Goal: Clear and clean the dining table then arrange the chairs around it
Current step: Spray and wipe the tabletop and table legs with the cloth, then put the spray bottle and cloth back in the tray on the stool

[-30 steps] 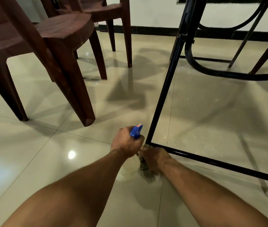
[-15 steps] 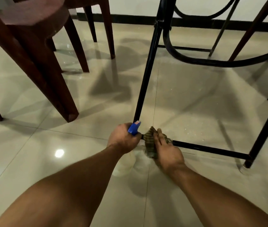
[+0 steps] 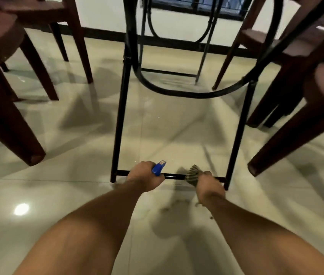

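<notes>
I look under the dining table at its black metal frame (image 3: 120,120), down near the floor. My left hand (image 3: 144,178) grips a spray bottle; only its blue nozzle (image 3: 158,168) shows above my fingers. My right hand (image 3: 208,184) grips a striped cloth (image 3: 193,175) pressed around the frame's low crossbar (image 3: 174,177), close to the right leg (image 3: 238,139). The bottle's body is hidden behind my left hand.
Dark brown chairs (image 3: 8,82) stand at the left, and more chairs (image 3: 296,80) crowd the right. The floor is glossy cream tile (image 3: 167,126) with some crumbs near my right wrist. A wall with a dark skirting lies behind.
My right hand has slid the cloth rightward along the crossbar, from the left leg towards the right leg. My left hand stays by the bar with the bottle. My view has shifted right.
</notes>
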